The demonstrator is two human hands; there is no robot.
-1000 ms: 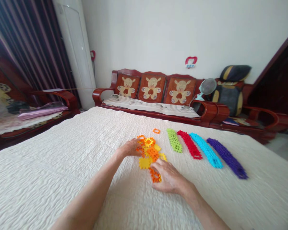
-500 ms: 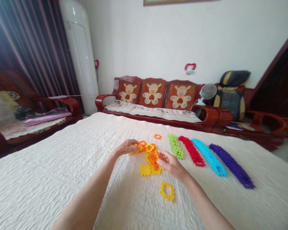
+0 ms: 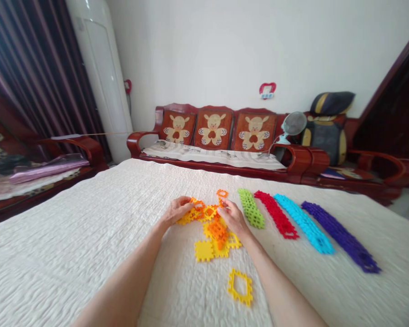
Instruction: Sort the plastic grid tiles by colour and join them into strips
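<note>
My left hand (image 3: 177, 211) is closed with thumb and fingers at the left of a loose pile, pinching the edge of an orange toothed interlocking piece (image 3: 199, 205). On the right, my right hand (image 3: 233, 216) has its fingertips together around a small orange interlocking piece, largely hidden by the fingers. Between and below the hands lie mixed orange pieces (image 3: 218, 230) and yellow pieces (image 3: 203, 251), some solid, some open frames. A separate orange frame (image 3: 221, 193) lies just beyond my right fingertips. Nearer to me rests a yellow rectangular frame (image 3: 240, 287).
Right of the pile, rows of interlocking pieces lie side by side: green (image 3: 251, 209), red (image 3: 276, 215), light blue (image 3: 304, 224) and purple (image 3: 341, 237). A white quilted cover (image 3: 88, 236) lies under everything. Beyond its far edge stands a wooden sofa (image 3: 204, 161) with a small fan (image 3: 295, 123).
My right hand has moved from the pile's right side up and away from me, towards the separate orange frame. My left hand remains at the pile's left end. The view has shifted slightly.
</note>
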